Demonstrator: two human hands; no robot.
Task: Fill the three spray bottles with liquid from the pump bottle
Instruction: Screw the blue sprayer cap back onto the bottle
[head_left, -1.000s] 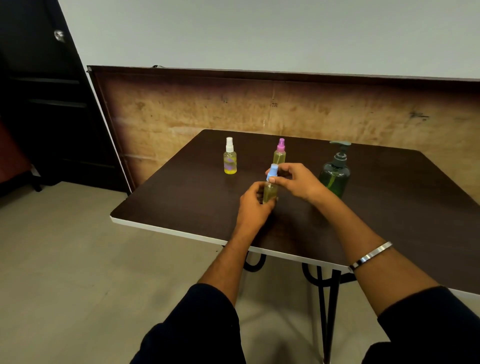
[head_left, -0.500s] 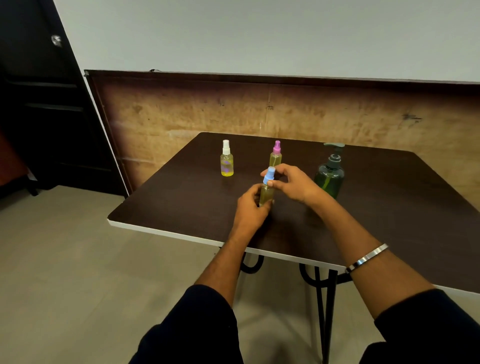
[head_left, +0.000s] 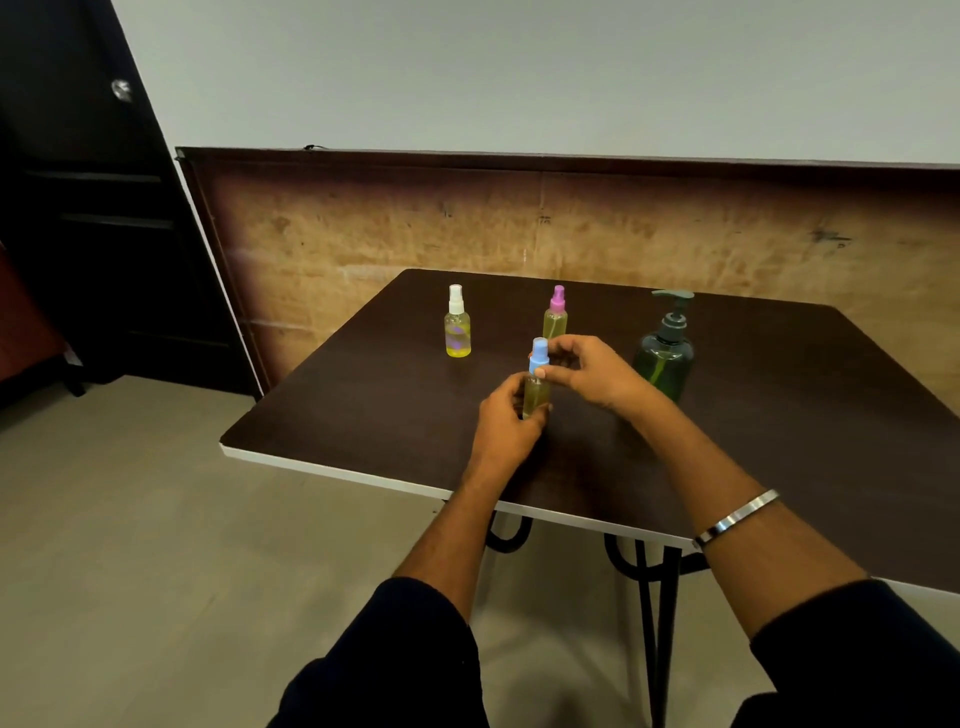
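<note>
Little has shifted since the earlier frame: both hands stay on the blue-capped spray bottle (head_left: 536, 384), the right thumb now lower on its cap. The bottle stands upright near the middle of the dark table (head_left: 363, 415), holding pale yellow-green liquid. The left hand (head_left: 506, 421) curls around its body; the right hand (head_left: 589, 371) pinches the blue cap. Behind stand the white-capped spray bottle (head_left: 457, 325), pink-capped spray bottle (head_left: 556, 314) and green pump bottle (head_left: 665, 351).
</note>
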